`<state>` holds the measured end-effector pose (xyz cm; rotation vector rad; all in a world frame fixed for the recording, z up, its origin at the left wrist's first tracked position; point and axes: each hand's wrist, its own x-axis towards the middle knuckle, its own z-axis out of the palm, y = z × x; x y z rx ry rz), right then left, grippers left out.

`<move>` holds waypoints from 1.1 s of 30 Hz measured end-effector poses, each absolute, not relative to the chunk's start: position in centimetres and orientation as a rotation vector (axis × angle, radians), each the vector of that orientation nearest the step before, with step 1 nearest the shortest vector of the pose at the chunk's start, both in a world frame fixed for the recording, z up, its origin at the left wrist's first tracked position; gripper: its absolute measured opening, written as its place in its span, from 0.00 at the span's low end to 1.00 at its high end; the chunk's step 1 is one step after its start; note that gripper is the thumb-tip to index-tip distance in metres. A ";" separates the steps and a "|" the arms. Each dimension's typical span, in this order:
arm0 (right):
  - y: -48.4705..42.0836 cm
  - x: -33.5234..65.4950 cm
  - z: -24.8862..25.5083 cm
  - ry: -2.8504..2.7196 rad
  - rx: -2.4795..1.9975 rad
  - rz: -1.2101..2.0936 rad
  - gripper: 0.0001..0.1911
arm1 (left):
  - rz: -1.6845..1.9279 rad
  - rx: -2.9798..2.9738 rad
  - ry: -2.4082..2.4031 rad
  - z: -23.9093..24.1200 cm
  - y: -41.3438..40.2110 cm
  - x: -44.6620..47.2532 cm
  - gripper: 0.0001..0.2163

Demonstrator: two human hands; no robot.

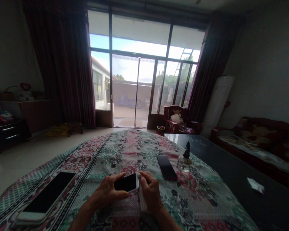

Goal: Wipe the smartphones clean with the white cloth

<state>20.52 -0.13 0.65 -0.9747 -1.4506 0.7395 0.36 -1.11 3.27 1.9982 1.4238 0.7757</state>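
Note:
My left hand (108,192) grips a white phone (127,183) with a dark screen, held just above the floral cloth (135,150). At the phone's right end, my right hand (150,191) is closed on a white cloth or tissue (142,200) that hangs below the fingers. A second white phone (47,195) lies screen up at the near left. A dark phone (167,166) lies to the right of my hands. Beside it stands a small glass bottle (185,158) with a dark top.
The floral cloth covers a table that continues right as a dark glossy top (231,173), bearing a scrap of white paper (255,185). A sofa (262,144) runs along the right wall. Ahead are glass doors (135,93), a wooden chair (175,118) and dark curtains.

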 end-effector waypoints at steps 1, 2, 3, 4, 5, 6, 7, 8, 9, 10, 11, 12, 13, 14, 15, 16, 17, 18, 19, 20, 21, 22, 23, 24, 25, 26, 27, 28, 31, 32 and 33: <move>-0.1 20.6 0.6 -1.432 -0.984 0.738 0.13 | 0.769 2.011 1.426 3.2 -1.1 0.5 0.35; 0.0 20.6 0.7 -1.418 -0.987 0.736 0.12 | 0.767 2.018 1.433 3.2 -1.2 0.6 0.34; -0.1 20.5 0.7 -1.411 -0.985 0.735 0.12 | 0.769 2.022 1.445 3.1 -1.1 0.6 0.34; -0.2 20.5 0.7 -1.412 -0.979 0.736 0.12 | 0.777 2.023 1.458 3.1 -1.1 0.6 0.34; -0.3 20.4 0.8 -1.418 -0.972 0.739 0.12 | 0.789 2.021 1.472 3.0 -1.0 0.6 0.34; -0.5 20.3 0.9 -1.429 -0.965 0.744 0.12 | 0.801 2.016 1.487 3.0 -0.9 0.5 0.34; -0.6 20.2 1.0 -1.442 -0.960 0.749 0.12 | 0.813 2.010 1.503 3.0 -0.8 0.4 0.34; -0.7 20.1 1.0 -1.455 -0.957 0.754 0.12 | 0.820 2.001 1.522 2.9 -0.7 0.3 0.33; -0.8 20.1 1.1 -1.465 -0.956 0.757 0.13 | 0.822 1.994 1.539 2.9 -0.6 0.2 0.33; -0.8 20.0 1.1 -1.474 -0.958 0.758 0.13 | 0.821 1.990 1.554 2.8 -0.5 0.2 0.33; -0.7 20.1 1.0 -1.479 -0.961 0.760 0.13 | 0.819 1.990 1.564 2.8 -0.5 0.1 0.33; -0.6 20.1 1.0 -1.476 -0.967 0.761 0.13 | 0.813 1.993 1.568 2.8 -0.5 0.2 0.34; -0.4 20.1 0.9 -1.468 -0.977 0.763 0.13 | 0.804 1.999 1.567 2.8 -0.5 0.2 0.34; -0.3 20.2 0.8 -1.456 -0.990 0.765 0.13 | 0.791 2.004 1.562 2.8 -0.5 0.3 0.34; -0.2 20.3 0.8 -1.442 -1.003 0.767 0.13 | 0.780 2.007 1.554 2.9 -0.6 0.4 0.35; -0.1 20.3 0.7 -1.427 -1.014 0.768 0.13 | 0.768 2.009 1.544 2.9 -0.7 0.5 0.34; 0.0 20.3 0.7 -1.416 -1.019 0.769 0.13 | 0.760 2.011 1.531 3.0 -0.7 0.6 0.34; 0.0 20.3 0.7 -1.412 -1.020 0.770 0.13 | 0.757 2.015 1.521 3.1 -0.8 0.6 0.35; 0.0 20.3 0.7 -1.413 -1.015 0.771 0.13 | 0.758 2.018 1.517 3.2 -0.8 0.6 0.35; -0.1 20.3 0.8 -1.418 -1.008 0.772 0.13 | 0.759 2.020 1.522 3.2 -0.9 0.6 0.35; -0.2 20.3 0.9 -1.426 -0.998 0.772 0.12 | 0.759 2.018 1.535 3.3 -0.8 0.6 0.35; -0.4 20.2 1.0 -1.435 -0.988 0.772 0.12 | 0.761 2.011 1.556 3.3 -0.8 0.5 0.36; -0.5 20.1 1.1 -1.442 -0.978 0.773 0.12 | 0.764 2.000 1.578 3.3 -0.7 0.4 0.36; -0.6 20.1 1.1 -1.447 -0.969 0.776 0.12 | 0.768 1.989 1.595 3.2 -0.7 0.4 0.36; -0.6 20.0 1.2 -1.449 -0.960 0.782 0.12 | 0.773 1.980 1.606 3.2 -0.6 0.3 0.36; -0.7 20.0 1.1 -1.448 -0.954 0.789 0.12 | 0.781 1.977 1.611 3.1 -0.6 0.3 0.36; -0.6 20.0 1.0 -1.443 -0.952 0.799 0.12 | 0.790 1.981 1.611 3.0 -0.5 0.2 0.35; -0.5 20.0 0.9 -1.433 -0.955 0.811 0.12 | 0.796 1.991 1.601 2.9 -0.5 0.2 0.35; -0.1 20.1 0.4 -1.379 -0.983 0.861 0.13 | 0.778 2.034 1.551 2.7 -0.6 0.3 0.34; 0.0 20.2 0.2 -1.357 -0.992 0.879 0.13 | 0.766 2.044 1.539 2.7 -0.6 0.4 0.34; 0.2 20.2 0.0 -1.339 -0.997 0.893 0.14 | 0.755 2.050 1.532 2.8 -0.7 0.4 0.34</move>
